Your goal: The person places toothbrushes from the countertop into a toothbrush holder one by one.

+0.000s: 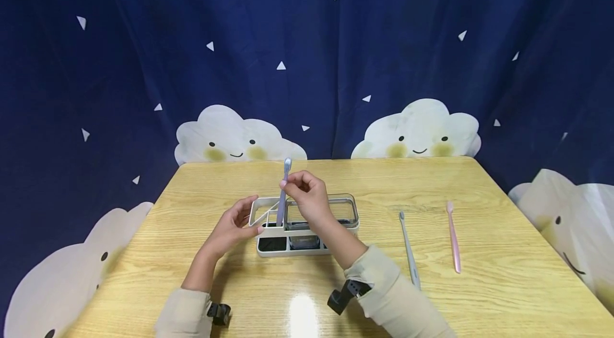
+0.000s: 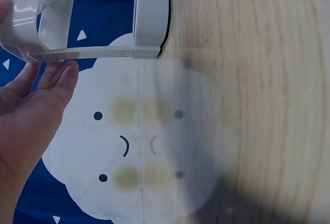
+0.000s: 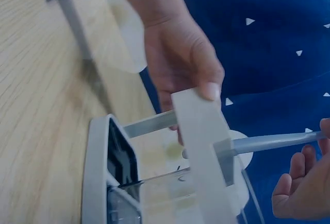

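A white two-level toothbrush holder (image 1: 273, 232) stands on the wooden table, with a clear cup (image 1: 355, 210) in its right part. My left hand (image 1: 232, 228) grips the holder's left end, thumb on the front rim and fingers round the side. Between thumb and fingertips my right hand (image 1: 309, 196) pinches a bluish-purple toothbrush (image 1: 281, 207), bristle head up. Its lower end is within a small top compartment; in the right wrist view the handle (image 3: 268, 142) passes through the holder's top frame (image 3: 198, 147). The left wrist view shows the holder's end (image 2: 152, 18) above my left fingers.
To the right on the table (image 1: 503, 274) lie a grey-blue toothbrush (image 1: 409, 252) and a pink toothbrush (image 1: 453, 242), side by side and apart. A dark blue curtain (image 1: 307, 23) with white clouds hangs behind the table's far edge.
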Demonstrator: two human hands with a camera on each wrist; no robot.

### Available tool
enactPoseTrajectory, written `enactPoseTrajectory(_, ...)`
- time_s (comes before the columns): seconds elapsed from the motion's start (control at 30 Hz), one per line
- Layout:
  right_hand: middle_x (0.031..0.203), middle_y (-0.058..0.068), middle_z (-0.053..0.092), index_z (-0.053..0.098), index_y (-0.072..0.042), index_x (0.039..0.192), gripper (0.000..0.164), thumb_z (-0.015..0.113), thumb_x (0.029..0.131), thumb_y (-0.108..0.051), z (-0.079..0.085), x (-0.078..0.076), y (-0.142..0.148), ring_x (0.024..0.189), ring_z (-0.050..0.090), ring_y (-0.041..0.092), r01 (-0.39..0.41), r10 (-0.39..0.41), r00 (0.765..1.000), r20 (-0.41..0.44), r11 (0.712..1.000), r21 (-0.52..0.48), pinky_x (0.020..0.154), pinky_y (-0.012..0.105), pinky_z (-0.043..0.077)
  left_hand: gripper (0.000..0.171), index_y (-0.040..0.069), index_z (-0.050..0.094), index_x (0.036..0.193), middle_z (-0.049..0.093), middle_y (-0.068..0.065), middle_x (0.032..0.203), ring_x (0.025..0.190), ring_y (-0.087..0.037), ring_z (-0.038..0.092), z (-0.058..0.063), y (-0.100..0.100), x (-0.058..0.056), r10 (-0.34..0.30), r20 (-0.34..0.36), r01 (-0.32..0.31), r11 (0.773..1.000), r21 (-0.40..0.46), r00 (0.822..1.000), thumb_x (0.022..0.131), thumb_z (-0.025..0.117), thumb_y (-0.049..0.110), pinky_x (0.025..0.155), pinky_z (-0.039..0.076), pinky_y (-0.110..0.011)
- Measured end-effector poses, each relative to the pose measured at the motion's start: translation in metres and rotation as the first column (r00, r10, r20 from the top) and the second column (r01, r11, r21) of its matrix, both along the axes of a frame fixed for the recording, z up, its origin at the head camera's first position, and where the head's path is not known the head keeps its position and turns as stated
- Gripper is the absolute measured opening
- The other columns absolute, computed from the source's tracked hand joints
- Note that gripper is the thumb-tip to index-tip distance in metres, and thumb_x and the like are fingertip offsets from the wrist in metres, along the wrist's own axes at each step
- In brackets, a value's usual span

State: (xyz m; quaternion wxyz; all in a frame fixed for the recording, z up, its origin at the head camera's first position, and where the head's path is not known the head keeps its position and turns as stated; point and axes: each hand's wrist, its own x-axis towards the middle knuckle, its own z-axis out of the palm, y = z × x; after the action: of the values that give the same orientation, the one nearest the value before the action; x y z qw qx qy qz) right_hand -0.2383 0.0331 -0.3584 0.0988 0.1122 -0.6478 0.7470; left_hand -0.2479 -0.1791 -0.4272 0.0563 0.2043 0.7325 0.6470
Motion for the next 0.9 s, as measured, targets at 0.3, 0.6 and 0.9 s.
enactPoseTrajectory(0.3, 0.078, 0.001, 0.056, 0.062, 0.009, 0.091, 0.015, 0.067, 0.084, -0.004, -0.003, 0.001, 0.001, 0.073, 0.048, 0.013, 0.001, -0.003, 1.0, 0.027, 0.997, 0.079, 0.062, 0.024, 0.041, 0.071, -0.003, 0.035, 0.138, 0.041, -0.033, 0.128, 0.121, -0.045, 0.038, 0.0, 0.001, 0.0, 0.003, 0.012, -0.003, 1.0, 0.016, 1.0, 0.076, 0.071, -0.005, 0.104, 0.027, -0.045)
enactPoseTrajectory(0.6, 0.082, 0.005, 0.06, 0.065, 0.002, 0.086, 0.01, 0.068, 0.083, -0.007, -0.02, -0.01, -0.001, 0.075, 0.052, 0.015, -0.012, 0.003, 0.998, 0.055, 0.986, 0.164, 0.063, 0.024, 0.044, 0.07, -0.003, 0.037, 0.136, 0.041, -0.032, 0.129, 0.121, -0.046, 0.037, 0.001, 0.001, -0.001, 0.001, 0.021, -0.001, 1.0, 0.012, 1.0, 0.076, 0.072, -0.004, 0.104, 0.029, -0.044)
enactPoseTrajectory(0.9, 0.077, 0.001, 0.061, 0.067, -0.004, 0.079, 0.008, 0.071, 0.079, -0.012, -0.022, -0.014, -0.002, 0.069, 0.051, 0.015, 0.007, -0.036, 0.997, 0.073, 0.935, 0.355, 0.057, 0.025, 0.041, 0.07, -0.004, 0.037, 0.135, 0.041, -0.032, 0.129, 0.122, -0.046, 0.036, 0.0, 0.0, -0.001, -0.002, 0.017, 0.002, 1.0, 0.023, 1.0, 0.075, 0.072, -0.004, 0.104, 0.028, -0.043)
